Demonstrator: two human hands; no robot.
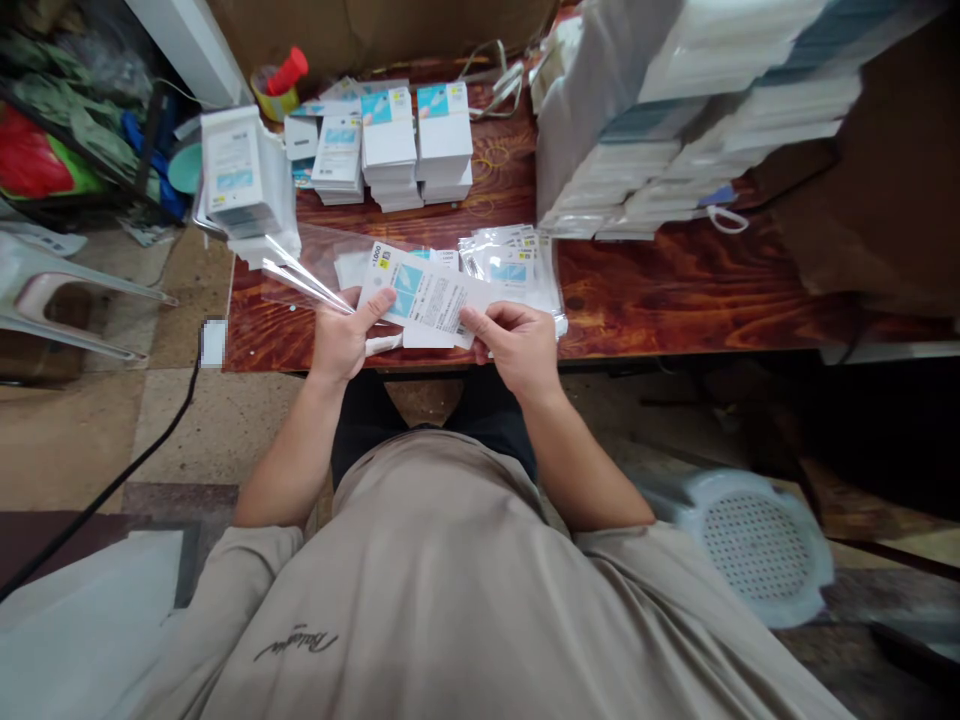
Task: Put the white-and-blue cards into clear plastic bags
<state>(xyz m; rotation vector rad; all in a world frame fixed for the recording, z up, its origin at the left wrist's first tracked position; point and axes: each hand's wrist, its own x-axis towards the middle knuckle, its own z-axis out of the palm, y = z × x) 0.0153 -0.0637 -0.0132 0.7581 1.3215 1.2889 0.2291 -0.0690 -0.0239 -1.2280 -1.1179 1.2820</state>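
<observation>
A white printed card (426,295) with a blue picture and a yellow label is held above the near edge of the wooden table (652,290). My left hand (343,340) grips the card's left end, thumb on top, together with a clear plastic sleeve (300,280) that sticks out to the left. My right hand (517,345) pinches the card's right end. Behind the card lies a pile of bagged cards (517,262).
Stacks of white boxes (405,145) stand at the table's back, with one tall stack (234,170) at the left corner. Large wrapped bundles (675,110) fill the back right. A grey stool (757,545) stands right of me and a plastic chair (52,295) left. A black cable (135,460) crosses the floor.
</observation>
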